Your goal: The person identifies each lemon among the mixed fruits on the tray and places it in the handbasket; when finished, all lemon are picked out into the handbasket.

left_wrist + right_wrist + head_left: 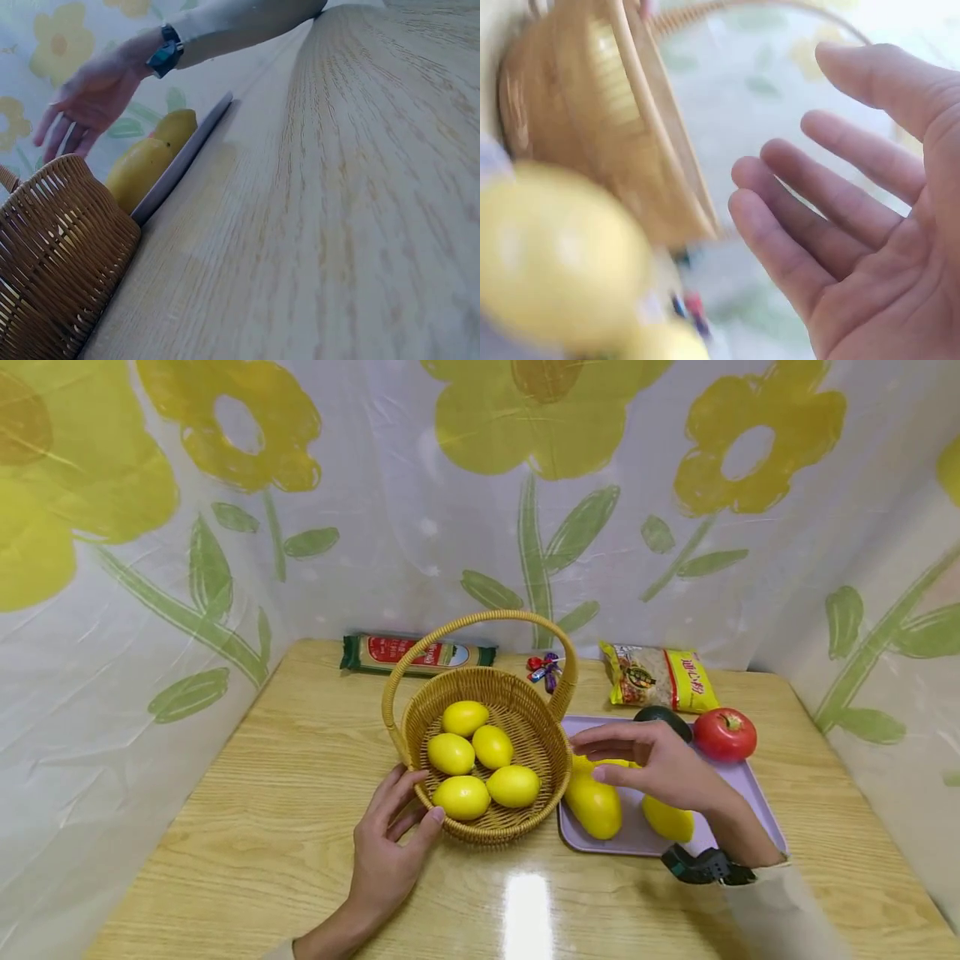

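A wicker basket (491,837) with a tall arched handle holds several lemons (462,797). My left hand (390,847) grips the basket's near left rim, thumb and index fingertip on the edge; the left wrist view shows the basket's side wall (67,247) but not this hand. My right hand (660,768) hovers over the lilac tray (622,846) beside the basket's right rim. In the right wrist view its palm (885,285) faces the camera, fingers spread and holding nothing. Under it lie a yellow mango-like fruit (592,806) and another yellow fruit (667,820), partly hidden.
On the tray's far side are a dark green fruit (663,722) and a red apple-like fruit (725,734). Behind stand a noodle packet (382,652), small wrapped candies (546,670) and a yellow food bag (660,678). A flowered curtain (375,527) surrounds the wooden table (247,827).
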`<action>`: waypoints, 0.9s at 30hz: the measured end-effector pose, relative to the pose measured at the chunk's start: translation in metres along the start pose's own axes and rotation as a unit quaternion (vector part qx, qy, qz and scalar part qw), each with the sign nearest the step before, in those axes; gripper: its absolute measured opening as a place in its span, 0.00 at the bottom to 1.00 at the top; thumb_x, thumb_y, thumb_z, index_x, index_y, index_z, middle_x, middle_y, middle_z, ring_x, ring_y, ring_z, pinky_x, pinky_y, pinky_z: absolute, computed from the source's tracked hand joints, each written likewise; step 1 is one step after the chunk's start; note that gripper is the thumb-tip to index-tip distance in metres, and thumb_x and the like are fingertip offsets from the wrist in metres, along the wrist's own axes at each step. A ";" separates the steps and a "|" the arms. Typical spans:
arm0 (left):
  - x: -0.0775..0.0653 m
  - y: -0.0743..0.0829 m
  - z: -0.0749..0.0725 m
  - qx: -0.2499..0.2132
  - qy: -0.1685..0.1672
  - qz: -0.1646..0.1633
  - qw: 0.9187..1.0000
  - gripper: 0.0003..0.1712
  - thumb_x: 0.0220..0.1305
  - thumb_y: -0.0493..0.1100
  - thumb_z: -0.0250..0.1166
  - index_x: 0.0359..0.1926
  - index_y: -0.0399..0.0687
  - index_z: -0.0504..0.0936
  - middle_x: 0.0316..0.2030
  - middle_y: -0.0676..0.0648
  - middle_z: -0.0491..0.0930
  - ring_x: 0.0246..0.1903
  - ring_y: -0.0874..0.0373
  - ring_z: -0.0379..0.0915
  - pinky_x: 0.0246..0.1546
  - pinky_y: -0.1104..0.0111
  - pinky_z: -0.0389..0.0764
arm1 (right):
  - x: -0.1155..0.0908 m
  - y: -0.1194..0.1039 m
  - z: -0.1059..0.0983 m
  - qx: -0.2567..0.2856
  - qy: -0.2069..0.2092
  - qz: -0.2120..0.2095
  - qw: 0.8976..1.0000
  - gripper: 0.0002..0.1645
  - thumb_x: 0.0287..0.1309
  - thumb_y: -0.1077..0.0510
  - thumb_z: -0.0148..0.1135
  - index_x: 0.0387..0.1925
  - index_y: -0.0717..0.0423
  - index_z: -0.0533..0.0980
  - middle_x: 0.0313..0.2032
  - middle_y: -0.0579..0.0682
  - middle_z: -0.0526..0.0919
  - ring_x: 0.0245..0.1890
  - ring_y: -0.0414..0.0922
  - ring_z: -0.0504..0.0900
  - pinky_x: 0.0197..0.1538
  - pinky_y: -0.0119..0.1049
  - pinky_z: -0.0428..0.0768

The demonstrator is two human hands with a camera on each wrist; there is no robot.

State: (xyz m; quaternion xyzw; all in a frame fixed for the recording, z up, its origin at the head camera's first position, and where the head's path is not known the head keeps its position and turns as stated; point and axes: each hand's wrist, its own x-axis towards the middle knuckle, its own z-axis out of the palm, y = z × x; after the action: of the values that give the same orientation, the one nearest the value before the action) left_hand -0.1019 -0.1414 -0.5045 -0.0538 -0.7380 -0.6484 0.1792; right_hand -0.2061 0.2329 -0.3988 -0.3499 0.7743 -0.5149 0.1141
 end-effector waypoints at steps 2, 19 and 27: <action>0.000 0.000 0.000 0.002 0.001 0.003 1.000 0.27 0.71 0.33 0.74 0.69 0.37 0.82 0.80 0.34 0.65 0.72 0.34 0.73 0.60 0.67 0.89 | -0.012 0.007 -0.018 -0.004 0.022 0.012 1.000 0.24 0.73 0.68 0.69 0.68 0.58 0.82 0.64 0.64 0.86 0.61 0.53 0.89 0.63 0.37 0.90; 0.001 0.000 -0.001 0.014 0.003 -0.004 1.000 0.27 0.71 0.33 0.74 0.69 0.39 0.82 0.80 0.37 0.66 0.72 0.39 0.73 0.61 0.63 0.89 | -0.050 0.033 -0.078 -0.176 0.024 0.158 0.971 0.27 0.70 0.56 0.76 0.66 0.62 0.83 0.59 0.59 0.90 0.54 0.45 0.91 0.54 0.28 0.90; 0.001 -0.001 0.000 0.011 0.001 0.000 1.000 0.27 0.71 0.32 0.74 0.69 0.39 0.82 0.80 0.35 0.66 0.72 0.39 0.74 0.61 0.61 0.89 | -0.037 0.031 -0.055 -0.293 0.020 0.162 0.942 0.30 0.62 0.50 0.83 0.62 0.57 0.85 0.54 0.53 0.91 0.50 0.50 0.89 0.56 0.54 0.92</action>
State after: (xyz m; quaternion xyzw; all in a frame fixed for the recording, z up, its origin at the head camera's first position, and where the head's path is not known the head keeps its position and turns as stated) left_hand -0.1033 -0.1419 -0.5046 -0.0509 -0.7452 -0.6400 0.1800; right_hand -0.2218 0.3031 -0.4081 -0.2274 0.9392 -0.2467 0.0725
